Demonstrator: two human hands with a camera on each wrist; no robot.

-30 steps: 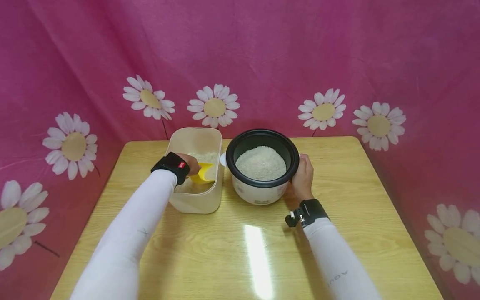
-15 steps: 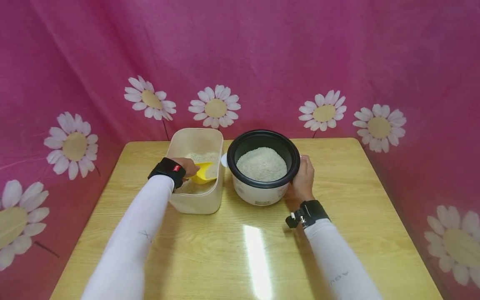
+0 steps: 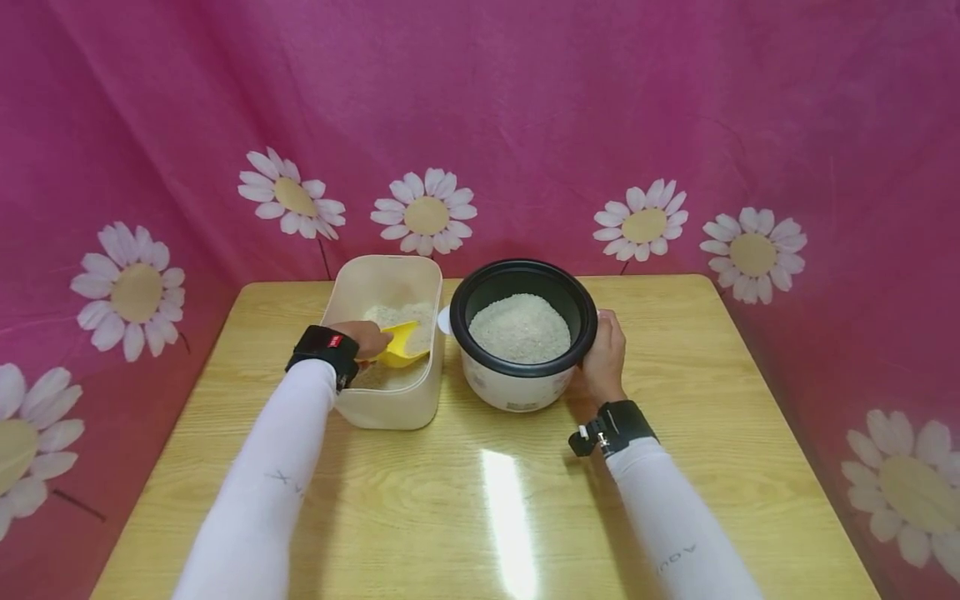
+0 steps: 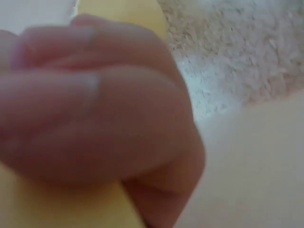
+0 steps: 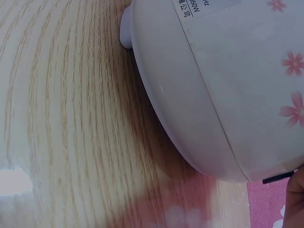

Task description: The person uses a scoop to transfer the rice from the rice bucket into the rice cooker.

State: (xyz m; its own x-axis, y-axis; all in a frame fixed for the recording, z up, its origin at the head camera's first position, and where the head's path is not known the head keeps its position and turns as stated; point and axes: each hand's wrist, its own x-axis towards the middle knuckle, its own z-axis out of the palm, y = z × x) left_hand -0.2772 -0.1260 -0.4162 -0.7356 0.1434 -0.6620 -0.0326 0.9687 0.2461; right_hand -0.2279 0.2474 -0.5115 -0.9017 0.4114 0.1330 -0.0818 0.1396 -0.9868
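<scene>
My left hand [image 3: 360,337] grips the handle of a yellow scoop [image 3: 397,350] inside a cream plastic bin [image 3: 393,410]. Loose white rice [image 3: 384,315] lies in the bin, and some sits in the scoop's bowl. Close up in the left wrist view, curled fingers [image 4: 109,118] wrap the handle, with rice grains beyond. To the right of the bin stands a white rice cooker [image 3: 517,392] with a black rim and a heap of rice [image 3: 521,329] inside. At its right side my right hand [image 3: 604,354] holds the side handle, mostly outside the right wrist view.
Bin and cooker stand side by side near the back of a wooden table [image 3: 420,517]. A pink curtain [image 3: 517,100] with daisies hangs behind and along both sides. On the cooker's left, a white side handle [image 3: 444,320] points toward the bin.
My left hand has drawn back a little to the left inside the bin, bringing the scoop along, and more rice shows behind it. The right hand and cooker have stayed put.
</scene>
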